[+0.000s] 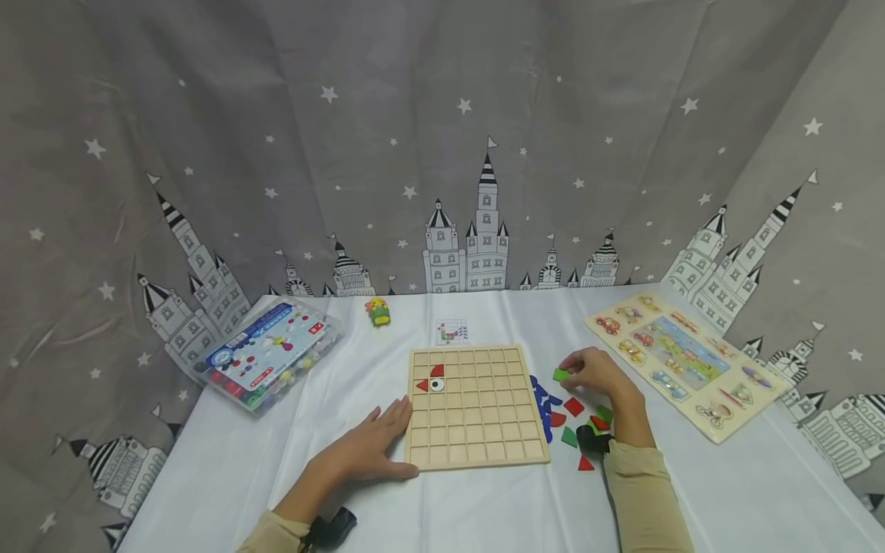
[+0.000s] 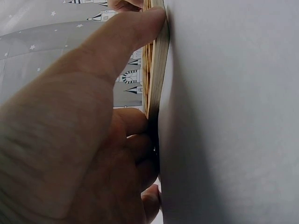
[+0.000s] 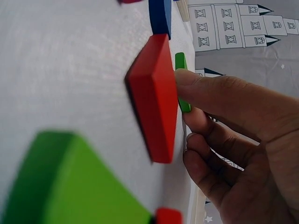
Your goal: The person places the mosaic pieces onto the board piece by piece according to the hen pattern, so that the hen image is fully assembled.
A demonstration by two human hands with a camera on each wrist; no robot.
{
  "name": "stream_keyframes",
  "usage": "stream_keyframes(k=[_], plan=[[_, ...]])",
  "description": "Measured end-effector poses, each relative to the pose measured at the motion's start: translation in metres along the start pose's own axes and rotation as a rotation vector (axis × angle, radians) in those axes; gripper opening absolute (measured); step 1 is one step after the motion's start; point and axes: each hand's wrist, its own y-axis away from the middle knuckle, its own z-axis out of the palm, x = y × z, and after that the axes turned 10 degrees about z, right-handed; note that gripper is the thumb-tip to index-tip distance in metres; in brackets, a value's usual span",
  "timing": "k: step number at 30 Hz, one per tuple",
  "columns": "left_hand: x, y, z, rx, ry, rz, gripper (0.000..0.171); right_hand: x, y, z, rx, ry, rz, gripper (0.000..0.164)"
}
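A square wooden grid board lies on the white cloth. At its upper left sit a red quarter-round piece, a red triangle and a white tile with a black-ringed eye. My left hand rests at the board's lower left corner, fingers along the left side; in the left wrist view the thumb touches the board's edge. Right of the board, my right hand pinches a green square tile at the cloth. Closer to that wrist camera lies a red square tile.
Blue pieces lie along the board's right edge, with several red and green pieces beside them. A small picture card and a toy figure are behind. A plastic case stands left, a vehicle puzzle board right.
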Motion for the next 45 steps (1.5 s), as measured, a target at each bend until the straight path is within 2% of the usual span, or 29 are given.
stream_keyframes(k=[12, 19, 26, 36, 45], plan=[[0.004, 0.002, -0.003, 0.004, 0.007, 0.016, 0.11, 0.0, 0.004, 0.0, -0.007, -0.027, -0.005, 0.033], [0.005, 0.003, -0.002, -0.01, 0.024, 0.001, 0.111, 0.001, 0.004, 0.002, -0.01, -0.029, 0.007, 0.036], [0.004, 0.005, 0.0, -0.007, 0.019, 0.007, 0.112, -0.003, 0.007, 0.004, 0.014, -0.046, -0.055, 0.037], [0.004, 0.004, 0.0, -0.01, 0.006, -0.014, 0.111, -0.023, 0.009, 0.006, 0.052, -0.029, -0.162, 0.033], [0.004, 0.0, -0.002, -0.008, 0.004, -0.012, 0.111, -0.039, 0.011, 0.011, 0.052, -0.038, -0.237, 0.033]])
